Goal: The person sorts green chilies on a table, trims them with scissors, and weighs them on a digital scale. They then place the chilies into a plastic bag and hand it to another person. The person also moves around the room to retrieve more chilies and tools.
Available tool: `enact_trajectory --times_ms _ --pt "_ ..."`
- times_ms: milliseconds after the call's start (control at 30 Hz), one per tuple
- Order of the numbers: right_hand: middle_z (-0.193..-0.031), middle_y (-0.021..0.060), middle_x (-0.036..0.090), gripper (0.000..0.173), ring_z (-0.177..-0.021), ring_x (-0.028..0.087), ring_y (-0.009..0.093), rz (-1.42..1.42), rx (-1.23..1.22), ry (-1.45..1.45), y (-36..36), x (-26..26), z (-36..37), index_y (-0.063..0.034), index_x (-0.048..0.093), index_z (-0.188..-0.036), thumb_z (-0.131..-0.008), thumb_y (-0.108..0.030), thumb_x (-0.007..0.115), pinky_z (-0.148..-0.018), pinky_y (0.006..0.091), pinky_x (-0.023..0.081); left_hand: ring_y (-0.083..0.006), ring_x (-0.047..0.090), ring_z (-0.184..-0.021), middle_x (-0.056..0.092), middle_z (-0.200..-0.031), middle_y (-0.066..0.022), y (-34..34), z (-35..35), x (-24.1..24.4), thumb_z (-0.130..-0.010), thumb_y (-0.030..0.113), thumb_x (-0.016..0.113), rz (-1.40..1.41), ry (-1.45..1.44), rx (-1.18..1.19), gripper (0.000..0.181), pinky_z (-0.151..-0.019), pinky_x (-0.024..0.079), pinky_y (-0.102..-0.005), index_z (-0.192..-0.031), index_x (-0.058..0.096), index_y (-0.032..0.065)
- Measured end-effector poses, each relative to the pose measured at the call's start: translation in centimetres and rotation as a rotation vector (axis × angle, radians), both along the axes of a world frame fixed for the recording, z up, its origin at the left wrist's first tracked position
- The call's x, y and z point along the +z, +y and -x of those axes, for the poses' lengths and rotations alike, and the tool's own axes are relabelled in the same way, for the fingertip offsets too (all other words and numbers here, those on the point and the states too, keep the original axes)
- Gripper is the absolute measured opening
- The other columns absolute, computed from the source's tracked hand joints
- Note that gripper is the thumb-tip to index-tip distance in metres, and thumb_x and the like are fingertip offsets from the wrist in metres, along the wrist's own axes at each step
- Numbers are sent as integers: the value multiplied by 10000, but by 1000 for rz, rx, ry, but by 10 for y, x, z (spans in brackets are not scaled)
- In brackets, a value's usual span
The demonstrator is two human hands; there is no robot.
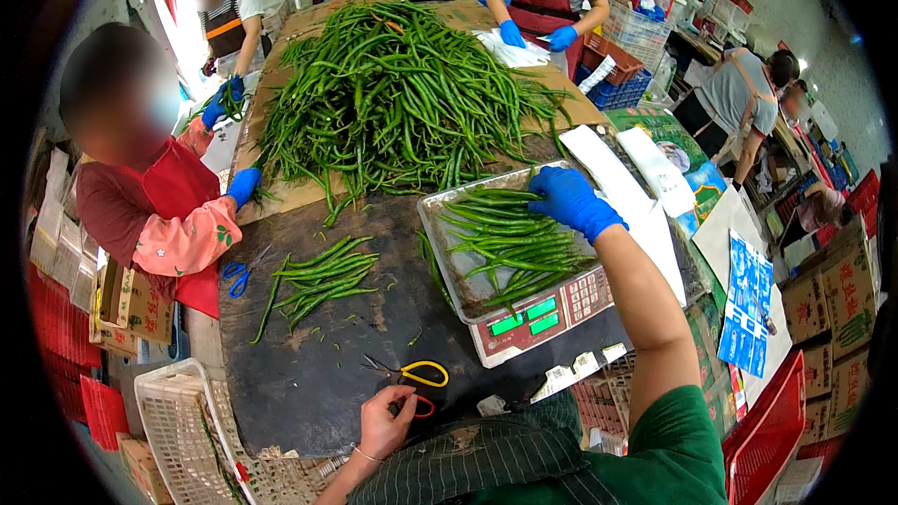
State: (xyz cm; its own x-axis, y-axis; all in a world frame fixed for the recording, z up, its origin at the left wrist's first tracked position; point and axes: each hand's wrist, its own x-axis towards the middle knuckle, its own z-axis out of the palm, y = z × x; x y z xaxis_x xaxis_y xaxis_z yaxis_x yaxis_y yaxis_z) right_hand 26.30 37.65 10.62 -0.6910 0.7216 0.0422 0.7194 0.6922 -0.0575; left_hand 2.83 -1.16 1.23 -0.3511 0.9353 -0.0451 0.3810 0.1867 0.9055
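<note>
My right hand [574, 202], in a blue glove, reaches over the metal tray [459, 268] of a digital scale [515, 344]. Its fingers meet the ends of long green chili peppers [508, 231] lying side by side there; whether they grip any is hidden. My bare left hand [386, 422] is at the table's near edge, fingers curled and thumb close to them. Beside it lie scissors [424, 373] with one yellow and one red handle loop; I cannot tell whether the hand touches the red one. A smaller group of green chilies [326, 279] rests left of the scale.
A large chili heap [400, 98] covers the table's far half. Blue-handled scissors [242, 273] lie at left. White paper sheets [624, 196] lie right of the scale. Co-workers stand around, one with a gloved hand [244, 187] by the heap. A plastic crate [175, 428] stands below left.
</note>
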Motion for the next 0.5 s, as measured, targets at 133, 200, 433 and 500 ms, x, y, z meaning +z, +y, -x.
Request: enact_trajectory --times_ms 133,200,433,500 --pt "-944 148 627 290 -871 604 340 44 -31 32 3 -9 -5 -102 673 -940 -738 -310 692 -778 430 482 -139 615 -655 653 -746 -97 0 2 -1 -797 89 661 78 -53 13 132 -618 488 -272 -886 652 -8" --pt "-952 156 628 287 -876 607 343 63 -24 77 7 -22 -9 -100 676 -935 -738 -307 688 -786 432 485 -135 618 -660 654 -744 -95 2 -1 -1 -797 92 661 45 -48 -10 131 -613 487 -267 -884 654 -6" --pt "-973 166 615 299 -893 592 348 35 -28 98 0 -18 -14 -83 667 -943 -769 -326 653 -794 428 475 -130 629 -647 667 -741 -94 10 -9 11 -801 126 665 77 -21 -52 149 -584 487 -265 -888 665 5" --pt "-999 158 613 318 -907 587 342 66 -18 61 -2 -13 -12 -71 660 -971 -778 -323 651 -803 420 471 -132 635 -649 672 -745 -94 9 -9 8 -803 138 666 68 -15 -48 158 -592 495 -268 -889 667 6"
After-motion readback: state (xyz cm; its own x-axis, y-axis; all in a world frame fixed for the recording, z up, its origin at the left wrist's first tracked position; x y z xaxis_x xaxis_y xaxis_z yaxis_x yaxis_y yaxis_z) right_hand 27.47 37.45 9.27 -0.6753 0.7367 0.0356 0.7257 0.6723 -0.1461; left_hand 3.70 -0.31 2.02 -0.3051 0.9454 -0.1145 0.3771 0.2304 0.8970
